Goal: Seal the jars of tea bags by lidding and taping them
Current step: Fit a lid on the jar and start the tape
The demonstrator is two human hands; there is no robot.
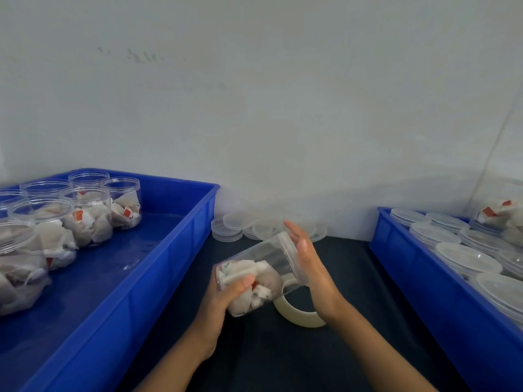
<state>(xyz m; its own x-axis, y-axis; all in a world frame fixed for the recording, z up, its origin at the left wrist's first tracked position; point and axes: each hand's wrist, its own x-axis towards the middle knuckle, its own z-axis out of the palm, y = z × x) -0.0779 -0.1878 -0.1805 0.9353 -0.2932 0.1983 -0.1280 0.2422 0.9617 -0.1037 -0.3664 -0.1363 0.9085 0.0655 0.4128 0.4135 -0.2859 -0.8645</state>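
We see a pale wall with some small dark marks behind the dark table. On the table stand two blue trays, one at each side, well apart.

Dark table: crates, lids, perhaps tape.

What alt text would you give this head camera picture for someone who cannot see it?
A person's left hand grips a clear plastic jar of tea bags tilted on its side, while the flat right hand presses its clear lid on. A roll of tape lies below, between two blue plastic trays.
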